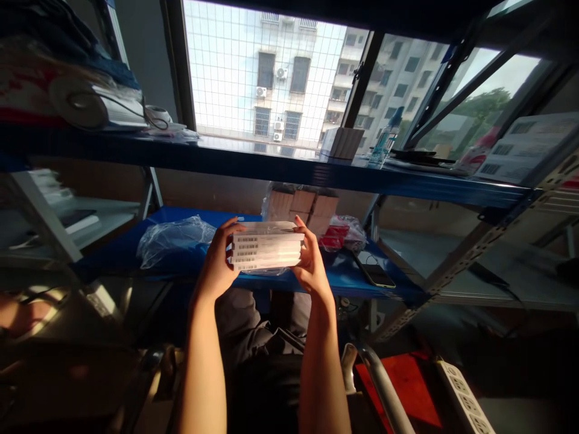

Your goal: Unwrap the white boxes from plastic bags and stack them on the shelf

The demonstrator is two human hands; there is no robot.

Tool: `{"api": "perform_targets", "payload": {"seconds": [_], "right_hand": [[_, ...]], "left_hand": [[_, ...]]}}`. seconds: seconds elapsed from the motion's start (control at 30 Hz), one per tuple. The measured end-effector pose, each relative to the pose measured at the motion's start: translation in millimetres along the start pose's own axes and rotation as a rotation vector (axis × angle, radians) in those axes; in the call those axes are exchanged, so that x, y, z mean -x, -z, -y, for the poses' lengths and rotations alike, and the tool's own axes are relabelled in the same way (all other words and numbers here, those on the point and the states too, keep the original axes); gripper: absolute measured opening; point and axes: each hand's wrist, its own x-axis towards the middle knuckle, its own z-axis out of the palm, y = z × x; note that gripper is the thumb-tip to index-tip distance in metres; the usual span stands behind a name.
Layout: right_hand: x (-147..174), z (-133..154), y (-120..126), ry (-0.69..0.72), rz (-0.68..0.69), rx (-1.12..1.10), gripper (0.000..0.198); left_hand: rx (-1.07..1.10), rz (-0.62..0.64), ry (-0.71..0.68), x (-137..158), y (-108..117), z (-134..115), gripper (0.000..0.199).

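Note:
Between my two hands is a stack of several thin white boxes (pixel 268 250) with barcode labels on their near sides. My left hand (pixel 220 256) grips the stack's left end, and my right hand (pixel 311 256) grips its right end. The stack is held above the front edge of the blue shelf (pixel 181 212). Behind it stand brown boxes (pixel 312 208) in clear plastic. A crumpled clear plastic bag (pixel 174 241) lies left of my left hand. To the right of my right hand are red-and-white packets (pixel 337 234) in clear wrap.
A phone (pixel 374 269) lies at the shelf's right front. The upper blue shelf (pixel 253 164) crosses above, bearing a small box (pixel 346 143), a clear bottle (pixel 384 141) and white boxes (pixel 527 147). A power strip (pixel 465 398) lies at lower right. Another person's arm (pixel 22 316) shows at far left.

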Motion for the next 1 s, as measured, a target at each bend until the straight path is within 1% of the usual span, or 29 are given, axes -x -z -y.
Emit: {"api": "perform_targets", "payload": {"seconds": [0.1, 0.17, 0.27, 0.37, 0.47, 0.53, 0.6, 0.7, 0.77, 0.8, 0.9, 1.0], "right_hand": [[0, -1, -4, 0.062, -0.051, 0.011, 0.064], [0, 4, -7, 0.105, -0.075, 0.025, 0.064], [2, 15, -8, 0.099, -0.092, 0.023, 0.072], [4, 24, -7, 0.033, -0.100, 0.034, 0.084], [4, 25, -5, -0.008, -0.082, 0.042, 0.095], [3, 21, -4, -0.024, -0.069, 0.042, 0.096], [1, 18, -3, -0.042, -0.089, 0.058, 0.094], [0, 14, -2, -0.080, -0.145, 0.077, 0.090], [1, 12, 0, -0.108, -0.149, 0.043, 0.087], [2, 12, 1, -0.119, -0.139, 0.010, 0.086], [4, 9, 4, -0.170, -0.109, -0.086, 0.084], [2, 5, 3, -0.287, -0.147, -0.062, 0.080]], "left_hand": [[-0.036, -0.057, -0.075, -4, -6, -2, 0.066], [-0.032, -0.066, -0.071, -7, -9, -6, 0.066], [0.012, -0.051, 0.015, -7, -10, -13, 0.065], [0.091, -0.012, 0.135, -5, -8, -19, 0.067], [0.154, 0.019, 0.191, -4, -4, -20, 0.067], [0.168, 0.031, 0.206, -4, -2, -19, 0.067], [0.167, 0.048, 0.230, -4, -1, -18, 0.068], [0.181, 0.086, 0.299, -3, 0, -19, 0.080], [0.211, 0.096, 0.346, -3, -1, -21, 0.089], [0.228, 0.098, 0.364, -3, -2, -22, 0.090], [0.282, 0.058, 0.435, -5, -8, -23, 0.081], [0.271, -0.079, 0.577, -8, -13, -23, 0.072]]}}
